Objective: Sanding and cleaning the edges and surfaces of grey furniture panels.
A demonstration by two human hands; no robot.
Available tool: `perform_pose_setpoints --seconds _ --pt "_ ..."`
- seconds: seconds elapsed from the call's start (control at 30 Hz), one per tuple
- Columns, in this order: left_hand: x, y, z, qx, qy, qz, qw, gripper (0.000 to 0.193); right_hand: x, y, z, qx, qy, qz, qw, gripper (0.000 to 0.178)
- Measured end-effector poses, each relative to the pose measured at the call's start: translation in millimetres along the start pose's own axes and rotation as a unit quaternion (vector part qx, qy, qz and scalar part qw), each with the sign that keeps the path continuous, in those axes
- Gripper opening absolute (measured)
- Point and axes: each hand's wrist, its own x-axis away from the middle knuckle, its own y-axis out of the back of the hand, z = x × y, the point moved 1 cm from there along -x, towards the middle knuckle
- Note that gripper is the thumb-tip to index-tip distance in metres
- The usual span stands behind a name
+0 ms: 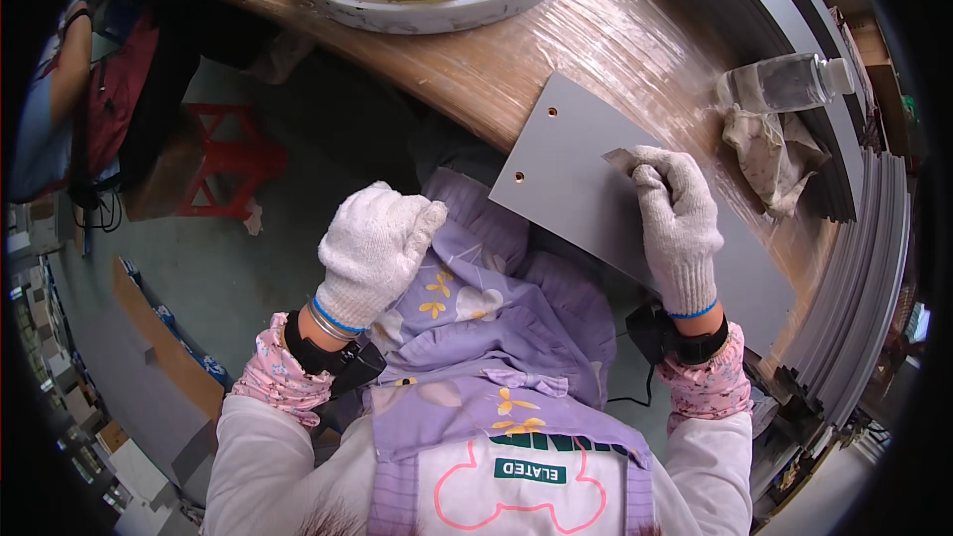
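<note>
A flat grey panel [596,164] lies slanted on the table and juts over its near edge. Two brass-coloured holes show near its left end. Over the panel, my gloved right hand [680,213] is closed, pinching a thin grey blade [617,159] whose pointed end sticks out to the left. My gloved left hand [375,250] hovers above my lap, left of the panel and apart from it. Its fingers are curled with the thumb against them; whatever they may hold is hidden. Both gloves are white knit.
Wrapped in plastic film, the table [437,65] bears a round tray [417,18] with a yellow sheet and a blue block. At the right are a clear bottle [784,84], a crumpled cloth [774,159] and stacked grey panels [859,268]. A red stool [223,164] stands left; a person [69,89] sits beyond.
</note>
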Motion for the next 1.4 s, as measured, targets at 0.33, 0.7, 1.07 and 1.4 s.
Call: perform_pose_setpoints --seconds 0.33,0.7,1.07,1.4 --pt "-18.2 -25.2 -30.2 0.546 0.238 0.122 0.794 0.042 19.5 -17.7 10.2 0.335 0.192 -0.023 0.922 0.045" --pt "-17.6 -24.9 -31.6 0.587 0.229 0.147 0.762 0.039 27.8 -28.0 30.2 0.355 0.106 0.020 0.929 0.051" --pt "-14.0 -31.9 -28.0 0.596 0.225 0.155 0.755 0.039 40.7 -44.2 41.2 0.342 0.158 0.075 0.923 0.057" --pt "-11.1 -29.2 -25.8 0.614 0.218 0.140 0.746 0.042 29.9 3.7 -9.1 0.390 0.058 -0.112 0.912 0.053"
